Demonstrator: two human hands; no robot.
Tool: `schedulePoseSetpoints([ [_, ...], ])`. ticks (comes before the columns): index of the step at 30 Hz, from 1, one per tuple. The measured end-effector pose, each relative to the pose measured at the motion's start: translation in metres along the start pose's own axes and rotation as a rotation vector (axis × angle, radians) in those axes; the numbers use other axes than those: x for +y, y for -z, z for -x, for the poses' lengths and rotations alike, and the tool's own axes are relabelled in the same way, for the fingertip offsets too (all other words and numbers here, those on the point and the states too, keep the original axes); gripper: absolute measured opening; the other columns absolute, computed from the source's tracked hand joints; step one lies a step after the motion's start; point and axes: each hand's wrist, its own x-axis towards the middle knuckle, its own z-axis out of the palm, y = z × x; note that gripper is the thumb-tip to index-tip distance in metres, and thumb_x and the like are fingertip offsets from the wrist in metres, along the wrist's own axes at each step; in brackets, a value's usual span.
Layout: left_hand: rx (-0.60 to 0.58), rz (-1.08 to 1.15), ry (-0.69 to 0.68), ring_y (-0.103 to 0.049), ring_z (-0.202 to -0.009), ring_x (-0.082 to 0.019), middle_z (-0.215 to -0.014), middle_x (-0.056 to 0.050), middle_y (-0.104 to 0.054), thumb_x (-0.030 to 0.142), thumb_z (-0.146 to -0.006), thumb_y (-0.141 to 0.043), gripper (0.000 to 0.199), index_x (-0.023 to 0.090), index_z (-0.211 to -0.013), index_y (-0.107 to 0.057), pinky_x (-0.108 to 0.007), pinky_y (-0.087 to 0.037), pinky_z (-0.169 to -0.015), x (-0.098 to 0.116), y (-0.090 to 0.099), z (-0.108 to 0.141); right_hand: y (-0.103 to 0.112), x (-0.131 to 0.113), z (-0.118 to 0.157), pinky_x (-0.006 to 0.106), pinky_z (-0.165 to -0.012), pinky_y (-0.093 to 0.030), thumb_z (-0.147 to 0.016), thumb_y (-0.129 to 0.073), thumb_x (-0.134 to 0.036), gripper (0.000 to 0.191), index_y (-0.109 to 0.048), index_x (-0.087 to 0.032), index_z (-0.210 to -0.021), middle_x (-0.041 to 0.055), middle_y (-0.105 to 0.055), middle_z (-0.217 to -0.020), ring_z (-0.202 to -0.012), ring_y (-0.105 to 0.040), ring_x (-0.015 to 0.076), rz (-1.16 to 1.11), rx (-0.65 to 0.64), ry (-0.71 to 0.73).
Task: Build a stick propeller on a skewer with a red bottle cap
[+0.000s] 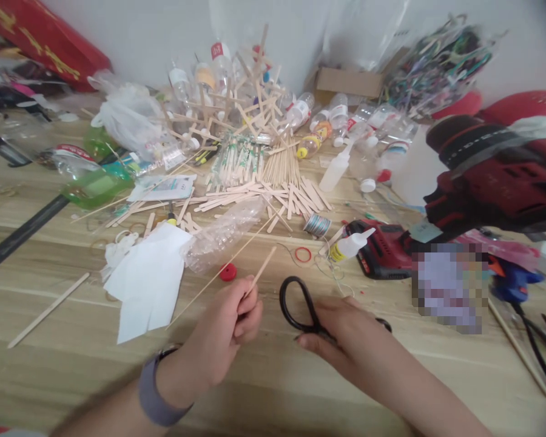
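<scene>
Between the closed fingers of my left hand (230,321), a flat wooden craft stick (264,266) points up and away from me. My right hand (352,337) is closed over black-handled scissors (295,303); one handle loop shows to the left of the hand, and the blades are hidden. Just beyond my left hand lie a red bottle cap (228,272) and a long thin bamboo skewer (209,282). White paper sheets (148,285) rest to the left, beside a clear, crumpled plastic bottle (227,233).
Craft sticks (236,197) and skewers (282,161) lie behind, before many plastic bottles. A red-and-black cordless tool (491,170) stands at right, near a glue bottle (352,244) and a spool of thread (317,225). Another stick (48,311) lies at far left.
</scene>
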Motion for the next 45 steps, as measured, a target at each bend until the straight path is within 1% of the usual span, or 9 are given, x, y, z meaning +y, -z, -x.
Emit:
schedulePoseSetpoints([
  [3,-0.005,-0.128,-0.049,-0.013,-0.041,-0.008,-0.040,0.008,-0.024,0.026,-0.087,-0.035,0.035,0.021,-0.053,-0.028,-0.023,-0.014,-0.043,-0.002,-0.001,0.000,-0.002,0.001,0.002,0.031,-0.063,-0.041,-0.080,-0.073,-0.032,0.016,-0.064,-0.020,-0.073,0.0022,-0.067,-0.074,-0.068,-0.064,0.0206,0.022,0.101,0.015],
  [8,-0.087,-0.448,0.016,-0.023,-0.043,-0.008,-0.043,0.007,-0.031,0.035,-0.086,-0.037,0.035,0.021,-0.054,-0.034,-0.025,-0.018,-0.045,-0.011,-0.006,0.002,0.005,-0.007,0.004,0.039,-0.082,-0.036,-0.097,-0.050,-0.026,0.017,-0.063,-0.021,-0.105,0.0094,-0.071,-0.103,-0.094,-0.060,0.0252,0.258,0.609,0.143],
  [11,-0.199,-0.459,0.105,-0.027,-0.045,-0.008,-0.048,0.007,-0.033,0.036,-0.083,-0.038,0.030,0.021,-0.057,-0.036,-0.024,-0.020,-0.046,-0.010,-0.009,0.007,0.005,-0.012,0.003,0.040,-0.090,-0.032,-0.102,-0.033,-0.021,0.031,-0.064,-0.022,-0.104,0.0051,-0.073,-0.098,-0.098,-0.060,0.0226,0.294,0.544,0.346],
  [16,-0.371,-0.650,0.177,-0.041,-0.047,-0.012,-0.052,0.003,-0.048,0.030,-0.082,-0.037,0.024,0.019,-0.072,-0.056,-0.023,-0.033,-0.048,0.014,-0.006,0.014,0.000,-0.005,0.002,0.029,-0.061,-0.038,-0.100,-0.033,-0.015,0.034,-0.061,-0.020,-0.082,0.0009,-0.061,-0.065,-0.059,-0.053,0.0157,0.125,0.471,0.424],
  [20,0.143,-1.301,-0.490,-0.059,-0.083,-0.019,-0.090,-0.006,-0.066,0.021,-0.091,-0.039,0.023,0.018,-0.095,-0.061,-0.030,-0.044,-0.075,0.037,-0.007,-0.009,-0.006,0.006,0.001,0.023,-0.047,-0.038,-0.098,-0.038,-0.019,0.021,-0.057,-0.020,-0.089,-0.0016,-0.057,-0.061,-0.050,-0.051,0.0130,-0.215,0.537,0.129],
  [23,0.342,-1.815,-0.763,-0.058,-0.095,-0.023,-0.101,-0.012,-0.065,0.008,-0.091,-0.035,0.026,0.013,-0.095,-0.061,-0.035,-0.045,-0.085,0.042,-0.016,-0.044,-0.012,0.011,-0.001,0.022,-0.045,-0.037,-0.099,-0.038,-0.035,0.024,-0.053,-0.021,-0.086,-0.0035,-0.050,-0.061,-0.050,-0.045,0.0121,-0.498,0.534,-0.051],
  [29,0.508,-2.070,-0.682,-0.062,-0.088,-0.026,-0.091,-0.017,-0.066,-0.005,-0.082,-0.039,0.027,0.006,-0.093,-0.061,-0.034,-0.049,-0.073,0.041,-0.041,-0.096,-0.021,0.008,-0.001,0.021,-0.043,-0.027,-0.096,-0.038,-0.056,0.039,-0.049,-0.022,-0.081,-0.0074,-0.035,-0.056,-0.047,-0.030,0.0096,-1.002,0.432,-0.092],
  [40,0.324,-2.083,-0.769,-0.060,-0.088,-0.025,-0.092,-0.012,-0.063,0.018,-0.095,-0.042,0.022,0.012,-0.087,-0.061,-0.035,-0.049,-0.078,0.034,-0.032,-0.078,-0.012,0.005,-0.003,0.020,-0.043,-0.025,-0.089,-0.052,-0.059,0.038,-0.052,-0.022,-0.091,-0.0072,-0.046,-0.056,-0.046,-0.033,0.0084,-1.370,0.444,-0.172],
  [45,0.399,-2.069,-0.745,-0.061,-0.093,-0.029,-0.096,-0.018,-0.064,0.007,-0.092,-0.037,0.025,0.006,-0.091,-0.062,-0.039,-0.048,-0.079,0.027,-0.030,-0.088,-0.013,0.002,-0.003,0.021,-0.043,-0.026,-0.085,-0.055,-0.062,0.041,-0.052,-0.021,-0.087,-0.0060,-0.048,-0.056,-0.046,-0.034,0.0090,-1.377,0.409,-0.180],
])
